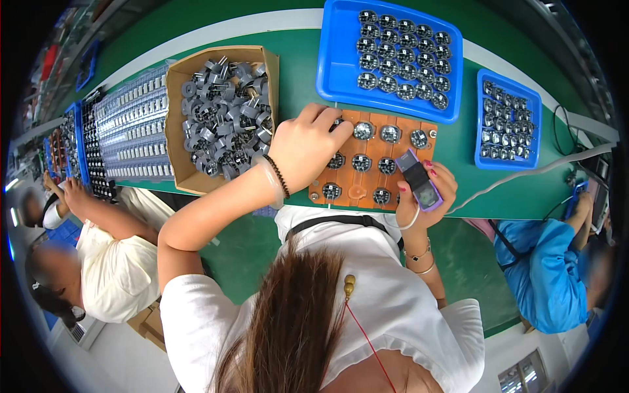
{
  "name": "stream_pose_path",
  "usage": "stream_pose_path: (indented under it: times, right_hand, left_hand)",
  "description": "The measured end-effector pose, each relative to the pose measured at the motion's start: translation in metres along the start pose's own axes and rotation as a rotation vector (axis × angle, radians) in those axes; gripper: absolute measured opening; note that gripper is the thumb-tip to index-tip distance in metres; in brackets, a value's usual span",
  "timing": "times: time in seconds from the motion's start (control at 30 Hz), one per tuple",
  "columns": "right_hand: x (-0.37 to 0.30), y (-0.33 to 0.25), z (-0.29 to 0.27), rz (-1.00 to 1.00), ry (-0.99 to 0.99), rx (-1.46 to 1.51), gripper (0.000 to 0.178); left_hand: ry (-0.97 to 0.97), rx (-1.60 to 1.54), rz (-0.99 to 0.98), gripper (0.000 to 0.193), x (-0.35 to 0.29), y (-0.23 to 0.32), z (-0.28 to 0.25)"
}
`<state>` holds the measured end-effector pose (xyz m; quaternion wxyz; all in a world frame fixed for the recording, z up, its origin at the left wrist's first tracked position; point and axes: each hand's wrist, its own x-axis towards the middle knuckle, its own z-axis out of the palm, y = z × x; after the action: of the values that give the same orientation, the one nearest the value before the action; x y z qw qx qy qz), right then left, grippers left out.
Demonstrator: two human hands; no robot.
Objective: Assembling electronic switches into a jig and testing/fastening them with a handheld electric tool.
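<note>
My left hand point(306, 149) reaches over the upper left corner of an orange-brown fixture board point(342, 175). Its fingers bend down around a small round circuit board there, and their tips are partly hidden. Other round circuit boards, such as a shiny one point(361, 163), sit in the fixture's recesses; one recess point(357, 192) in the front row shows no part. In my right hand point(438, 187) is a purple handheld device point(419, 179) with a dark band and a small display, tilted over the fixture's right side.
A cardboard box point(175, 141) of grey pronged parts stands left, beside clear plastic trays point(134, 128). Two blue trays point(327, 82) point(480, 157) of round boards lie behind and right. A grey cable point(504, 175) crosses the green table. Co-workers sit on both sides.
</note>
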<state>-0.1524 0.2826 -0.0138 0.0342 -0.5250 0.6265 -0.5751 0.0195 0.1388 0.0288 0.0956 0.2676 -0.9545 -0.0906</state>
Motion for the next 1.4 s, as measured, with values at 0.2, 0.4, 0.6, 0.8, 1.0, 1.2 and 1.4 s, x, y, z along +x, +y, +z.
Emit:
stream_pose_path:
  times: [0.2, 0.4, 0.6, 0.8, 1.0, 1.2, 1.4]
  right_hand:
    - [0.000, 0.000, 0.001, -0.020, 0.003, -0.016, 0.051]
    - [-0.001, 0.000, -0.001, -0.030, -0.023, -0.026, 0.052]
    - [0.000, 0.001, -0.002, -0.021, -0.024, -0.031, 0.053]
    - [0.001, 0.000, -0.001, -0.014, -0.019, -0.005, 0.052]
    - [0.000, 0.000, -0.002, -0.018, -0.023, -0.019, 0.052]
    - [0.001, -0.001, -0.001, -0.012, -0.020, -0.008, 0.051]
    - [0.001, 0.000, -0.001, -0.021, -0.033, -0.013, 0.051]
  left_hand:
    - [-0.018, -0.054, -0.013, 0.024, -0.002, 0.000, 0.003]
    - [-0.070, -0.099, -0.012, 0.024, 0.000, -0.003, -0.003]
    - [-0.056, -0.089, -0.008, 0.023, -0.001, 0.000, -0.001]
    - [-0.068, -0.066, -0.022, 0.023, 0.001, 0.006, -0.002]
    - [-0.060, -0.163, -0.041, 0.023, 0.001, -0.005, -0.004]
    - [0.009, -0.182, -0.009, 0.026, 0.000, -0.006, -0.002]
    - [0.005, -0.069, 0.005, 0.021, 0.001, -0.003, 0.003]
